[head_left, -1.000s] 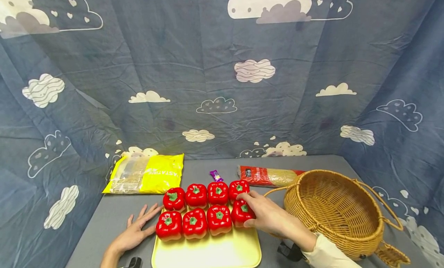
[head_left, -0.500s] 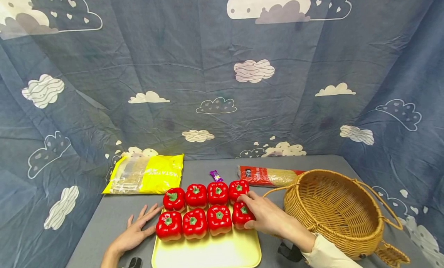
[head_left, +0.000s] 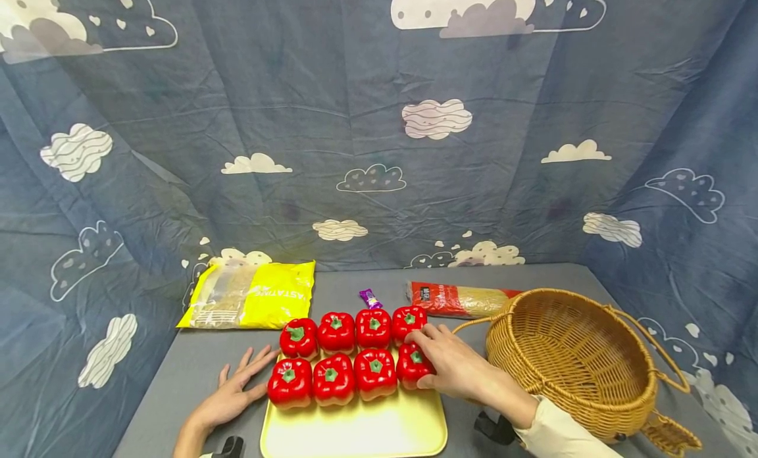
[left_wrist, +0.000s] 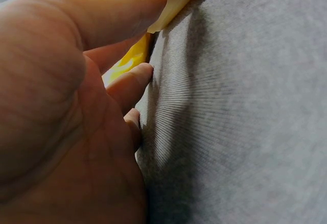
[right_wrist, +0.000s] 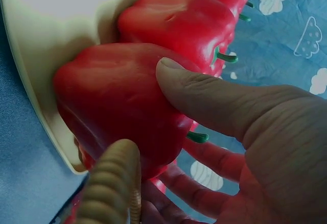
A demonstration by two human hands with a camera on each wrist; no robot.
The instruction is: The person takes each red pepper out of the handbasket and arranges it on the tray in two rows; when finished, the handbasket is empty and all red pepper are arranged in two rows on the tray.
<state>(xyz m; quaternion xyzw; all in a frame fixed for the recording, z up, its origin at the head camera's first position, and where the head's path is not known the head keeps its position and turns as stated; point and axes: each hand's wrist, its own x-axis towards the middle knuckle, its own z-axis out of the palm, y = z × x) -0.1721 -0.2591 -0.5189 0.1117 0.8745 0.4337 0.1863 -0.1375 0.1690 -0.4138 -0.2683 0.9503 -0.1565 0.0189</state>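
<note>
Several red bell peppers with green stems stand in two rows on a cream tray (head_left: 355,435). My right hand (head_left: 458,366) grips the front-row pepper at the right end (head_left: 410,371), thumb on its near side and fingers round the far side. In the right wrist view that bell pepper (right_wrist: 112,96) sits on the tray, stem pointing away. My left hand (head_left: 231,399) lies on the table left of the tray, fingers spread. In the left wrist view its thumb (left_wrist: 122,12) touches the tray's rim (left_wrist: 176,2), and nothing is held.
A wicker basket (head_left: 521,372) stands close to the right forearm, one handle reaching toward the hand. Behind the peppers lie a yellow bag (head_left: 278,293), a small purple-wrapped piece (head_left: 370,299) and a red noodle packet (head_left: 441,300). A cloud-patterned curtain (head_left: 320,129) hangs behind the table.
</note>
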